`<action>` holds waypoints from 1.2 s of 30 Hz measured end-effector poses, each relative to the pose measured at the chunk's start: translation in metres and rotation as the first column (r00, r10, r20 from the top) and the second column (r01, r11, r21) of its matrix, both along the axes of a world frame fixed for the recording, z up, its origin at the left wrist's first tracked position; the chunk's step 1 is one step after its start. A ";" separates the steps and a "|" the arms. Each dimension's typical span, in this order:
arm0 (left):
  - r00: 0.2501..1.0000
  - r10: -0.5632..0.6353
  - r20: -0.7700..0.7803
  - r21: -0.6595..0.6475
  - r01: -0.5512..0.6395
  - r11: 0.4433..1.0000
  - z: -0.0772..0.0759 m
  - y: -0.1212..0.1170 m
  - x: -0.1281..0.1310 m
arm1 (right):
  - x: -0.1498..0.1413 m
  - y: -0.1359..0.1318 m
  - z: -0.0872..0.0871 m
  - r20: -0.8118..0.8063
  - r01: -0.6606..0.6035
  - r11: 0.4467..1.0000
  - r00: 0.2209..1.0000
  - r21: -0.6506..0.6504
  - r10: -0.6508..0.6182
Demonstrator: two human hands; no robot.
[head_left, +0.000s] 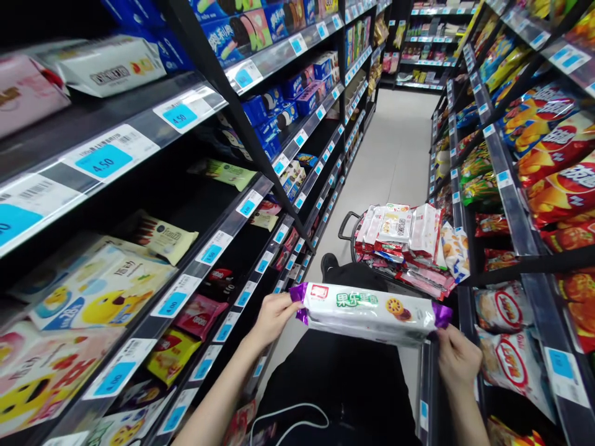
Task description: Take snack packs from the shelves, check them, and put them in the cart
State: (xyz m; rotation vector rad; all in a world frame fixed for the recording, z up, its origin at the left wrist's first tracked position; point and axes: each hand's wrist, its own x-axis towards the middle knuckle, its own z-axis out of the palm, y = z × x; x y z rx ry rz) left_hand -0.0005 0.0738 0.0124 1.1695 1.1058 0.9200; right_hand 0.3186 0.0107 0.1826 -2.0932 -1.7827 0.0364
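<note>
I hold a long white biscuit packet [372, 313] with purple ends and green lettering level in front of me, across the aisle. My left hand [273, 317] pinches its left purple end. My right hand [458, 358] grips its right purple end from below. Just beyond the packet stands a black basket [346, 226] piled with several red, white and pink snack packets [404, 238].
Black shelves [218, 248] on my left carry biscuit boxes and packets behind blue price tags. Shelves [511, 204] on my right hold red and yellow crisp bags. The tiled aisle floor [395, 148] runs ahead to more shelving. A white cable lies over my dark lap.
</note>
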 end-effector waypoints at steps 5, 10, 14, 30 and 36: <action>0.997 -0.041 -0.065 0.117 0.048 0.992 0.000 0.001 -0.009 | 0.012 0.013 0.018 0.002 -0.092 0.995 0.996 -0.041 0.092; 0.986 -0.135 0.102 -0.051 0.141 0.989 -0.008 -0.020 0.005 | 0.037 -0.010 -0.003 -0.428 0.007 0.940 0.889 -0.342 -0.162; 0.957 0.094 0.275 -0.364 0.013 0.931 -0.018 -0.040 0.028 | 0.035 -0.034 -0.022 -0.565 0.182 0.887 0.712 -0.425 -0.417; 0.991 0.061 -0.118 -0.352 -0.099 0.931 -0.035 -0.026 0.037 | -0.006 -0.021 -0.034 -0.759 0.265 0.864 0.413 -0.428 -0.503; 0.999 -0.026 -0.028 -0.184 0.021 0.983 0.001 0.017 0.058 | -0.006 -0.026 -0.045 -0.861 -0.022 0.861 0.028 -0.508 -0.508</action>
